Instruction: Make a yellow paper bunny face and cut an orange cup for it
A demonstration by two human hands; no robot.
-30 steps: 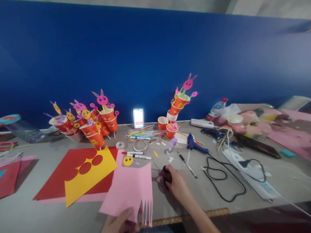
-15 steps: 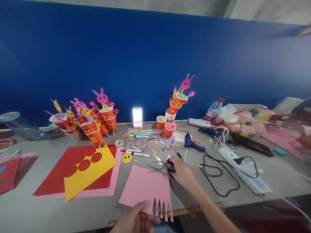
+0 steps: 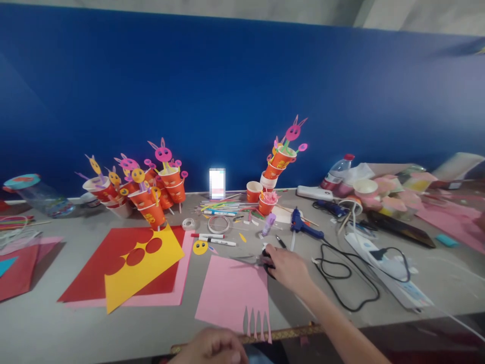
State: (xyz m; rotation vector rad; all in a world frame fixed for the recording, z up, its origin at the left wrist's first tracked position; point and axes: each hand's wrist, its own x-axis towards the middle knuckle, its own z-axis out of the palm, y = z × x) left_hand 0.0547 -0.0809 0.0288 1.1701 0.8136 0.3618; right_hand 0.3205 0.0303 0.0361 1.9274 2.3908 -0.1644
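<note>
A pair of scissors [image 3: 268, 263] with black handles lies low over the grey table, its blades pointing left. My right hand [image 3: 284, 265] is closed around the handles. Just below the blades, a sheet of pink paper [image 3: 233, 290] rests near the table's front edge. Several narrow leaf-shaped slits run along its lower right corner, leaving thin strips that overhang the edge. My left hand [image 3: 214, 346] is loosely closed at the bottom of the view, a little below the paper, with nothing visible in its curled fingers.
Left of the pink paper lie red paper [image 3: 91, 258] and yellow paper [image 3: 151, 268] with round holes. Markers [image 3: 215, 240], a glue gun [image 3: 303, 225] and a power strip [image 3: 386, 270] are around. Decorated orange cups [image 3: 151, 212] stand at the back left, more cups [image 3: 278, 162] at right.
My left hand has let go of the pink paper's lower edge and drawn down, its fingers curling in. The paper lies flatter. The scissor blades have come together.
</note>
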